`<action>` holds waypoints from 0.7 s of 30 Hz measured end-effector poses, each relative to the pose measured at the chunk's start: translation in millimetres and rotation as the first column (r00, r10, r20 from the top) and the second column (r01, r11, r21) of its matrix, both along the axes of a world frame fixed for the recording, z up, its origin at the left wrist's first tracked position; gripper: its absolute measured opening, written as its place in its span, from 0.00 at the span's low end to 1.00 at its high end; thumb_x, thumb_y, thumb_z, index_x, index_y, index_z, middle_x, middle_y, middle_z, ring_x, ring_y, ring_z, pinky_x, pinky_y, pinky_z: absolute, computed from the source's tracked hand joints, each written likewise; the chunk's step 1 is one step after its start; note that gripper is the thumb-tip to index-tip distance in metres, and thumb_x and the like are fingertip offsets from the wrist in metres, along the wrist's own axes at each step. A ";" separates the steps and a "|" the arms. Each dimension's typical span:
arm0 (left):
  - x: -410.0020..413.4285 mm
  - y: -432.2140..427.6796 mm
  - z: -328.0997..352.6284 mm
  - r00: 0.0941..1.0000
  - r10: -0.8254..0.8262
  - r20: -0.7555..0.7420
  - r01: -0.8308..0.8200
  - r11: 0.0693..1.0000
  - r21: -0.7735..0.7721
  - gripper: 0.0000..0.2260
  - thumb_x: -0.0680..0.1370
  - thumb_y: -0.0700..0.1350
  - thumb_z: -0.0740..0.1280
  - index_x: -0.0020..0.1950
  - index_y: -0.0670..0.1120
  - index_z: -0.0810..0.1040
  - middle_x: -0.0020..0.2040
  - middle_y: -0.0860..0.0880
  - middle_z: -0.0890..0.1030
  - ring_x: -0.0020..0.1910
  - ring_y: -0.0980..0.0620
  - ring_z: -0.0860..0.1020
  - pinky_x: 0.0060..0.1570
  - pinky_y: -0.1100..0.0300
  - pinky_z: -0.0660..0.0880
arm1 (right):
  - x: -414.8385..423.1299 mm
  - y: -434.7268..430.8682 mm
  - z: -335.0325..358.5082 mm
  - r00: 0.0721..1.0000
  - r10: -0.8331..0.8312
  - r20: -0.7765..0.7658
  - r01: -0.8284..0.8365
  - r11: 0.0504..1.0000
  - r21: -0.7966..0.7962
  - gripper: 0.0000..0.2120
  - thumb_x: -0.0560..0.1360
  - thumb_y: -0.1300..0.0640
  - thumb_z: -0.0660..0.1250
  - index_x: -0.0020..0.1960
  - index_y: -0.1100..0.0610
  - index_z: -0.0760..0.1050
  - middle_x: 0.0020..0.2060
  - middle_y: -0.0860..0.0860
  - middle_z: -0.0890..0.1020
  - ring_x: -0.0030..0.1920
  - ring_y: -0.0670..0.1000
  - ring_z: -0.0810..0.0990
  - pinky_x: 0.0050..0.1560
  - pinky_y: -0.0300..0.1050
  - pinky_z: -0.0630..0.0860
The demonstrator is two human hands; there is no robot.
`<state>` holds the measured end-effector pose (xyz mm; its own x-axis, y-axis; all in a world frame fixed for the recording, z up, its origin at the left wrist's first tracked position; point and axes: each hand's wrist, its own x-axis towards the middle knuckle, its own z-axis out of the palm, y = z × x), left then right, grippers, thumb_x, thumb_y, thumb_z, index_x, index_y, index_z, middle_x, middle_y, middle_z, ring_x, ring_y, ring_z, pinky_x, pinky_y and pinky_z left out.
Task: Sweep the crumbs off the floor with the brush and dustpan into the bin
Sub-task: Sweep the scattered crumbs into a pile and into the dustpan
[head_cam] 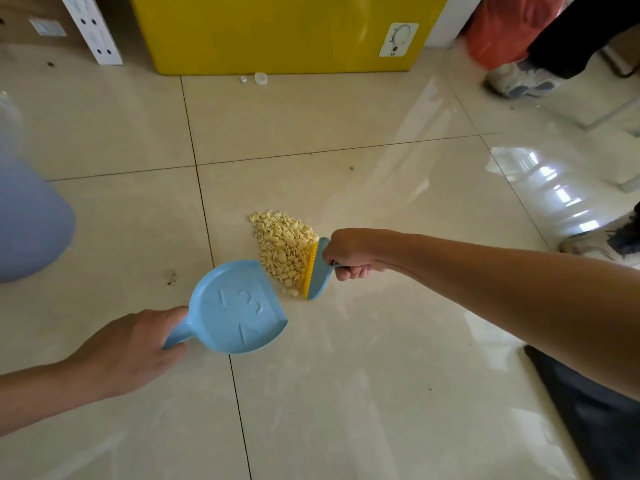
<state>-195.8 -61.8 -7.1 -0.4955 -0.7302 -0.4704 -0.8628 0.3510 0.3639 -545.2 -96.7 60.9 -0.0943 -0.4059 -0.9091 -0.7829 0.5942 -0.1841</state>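
Observation:
A heap of pale yellow crumbs (282, 245) lies on the glossy beige tiled floor (346, 375). My left hand (135, 344) grips the handle of a light blue dustpan (235, 306), whose open lip points toward the heap's near left edge. My right hand (349, 254) is closed on a blue brush (320, 271) with a yellow bristle edge, which touches the right side of the heap. The brush handle is hidden inside my fist. The dustpan holds no crumbs.
A blue-grey bin (31, 216) stands at the left edge. A yellow box (277, 32) stands at the back, with two small white caps (258, 79) in front. Another person's shoes (523, 81) and an orange bag (502, 29) are at the back right.

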 end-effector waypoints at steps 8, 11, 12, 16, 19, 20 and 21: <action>15.9 -4.7 55.9 0.986 0.068 0.149 -0.074 0.997 0.032 0.03 0.76 0.49 0.63 0.48 0.51 0.72 0.37 0.48 0.79 0.33 0.51 0.75 0.33 0.60 0.69 | -29.7 -13.8 65.7 0.954 0.262 -0.148 -0.268 0.963 -0.022 0.12 0.73 0.60 0.54 0.32 0.59 0.70 0.21 0.51 0.71 0.20 0.49 0.61 0.27 0.40 0.57; 15.5 -3.7 98.4 0.960 -0.013 0.281 0.006 1.000 0.024 0.09 0.77 0.52 0.60 0.55 0.52 0.72 0.42 0.52 0.78 0.39 0.53 0.76 0.41 0.59 0.71 | -34.4 -30.8 101.4 0.909 0.353 -0.223 -0.391 0.907 -0.156 0.13 0.74 0.61 0.56 0.37 0.62 0.76 0.22 0.51 0.79 0.23 0.50 0.69 0.33 0.43 0.67; 13.2 -4.3 112.1 0.942 -0.041 0.334 0.038 0.999 0.014 0.11 0.77 0.53 0.60 0.58 0.53 0.72 0.44 0.53 0.77 0.44 0.51 0.78 0.44 0.58 0.71 | -34.1 -37.4 108.9 0.905 0.365 -0.221 -0.406 0.895 -0.186 0.13 0.74 0.61 0.56 0.39 0.63 0.77 0.24 0.51 0.81 0.24 0.51 0.70 0.33 0.43 0.68; 10.7 -10.6 140.7 0.918 -0.028 0.396 0.007 0.999 0.054 0.05 0.79 0.53 0.61 0.53 0.58 0.68 0.44 0.56 0.74 0.48 0.50 0.78 0.51 0.56 0.74 | -21.2 -58.9 117.4 0.867 0.430 -0.251 -0.491 0.822 -0.287 0.11 0.75 0.63 0.60 0.48 0.65 0.80 0.37 0.55 0.84 0.31 0.53 0.77 0.30 0.39 0.70; 10.4 -30.3 117.7 0.945 -0.034 0.324 -0.007 0.992 0.124 0.05 0.76 0.55 0.63 0.45 0.59 0.67 0.38 0.58 0.73 0.41 0.54 0.75 0.48 0.54 0.76 | -13.5 -69.0 94.3 0.790 0.462 -0.403 -0.599 0.722 -0.345 0.10 0.74 0.62 0.61 0.52 0.59 0.77 0.43 0.53 0.80 0.41 0.55 0.79 0.40 0.45 0.74; 9.2 -35.5 105.4 0.955 -0.027 0.295 -0.022 0.987 0.162 0.07 0.76 0.56 0.64 0.43 0.59 0.67 0.38 0.57 0.74 0.40 0.54 0.75 0.45 0.55 0.75 | -11.1 -73.1 84.4 0.751 0.484 -0.450 -0.645 0.685 -0.340 0.11 0.72 0.62 0.62 0.52 0.58 0.78 0.44 0.53 0.80 0.42 0.55 0.79 0.42 0.47 0.75; 5.9 -38.4 92.5 0.962 -0.014 0.271 -0.041 0.980 0.197 0.09 0.76 0.57 0.66 0.41 0.58 0.67 0.38 0.57 0.75 0.39 0.54 0.74 0.42 0.56 0.72 | -8.8 -76.4 75.8 0.720 0.504 -0.477 -0.679 0.654 -0.334 0.11 0.72 0.62 0.63 0.52 0.57 0.78 0.44 0.53 0.80 0.43 0.56 0.80 0.43 0.48 0.76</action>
<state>-189.9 -100.2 85.4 -0.3205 -0.6141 -0.7212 -0.9425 0.2828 0.1780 -554.1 -173.0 136.7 0.0767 -0.8258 -0.5587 -0.9936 -0.1098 0.0258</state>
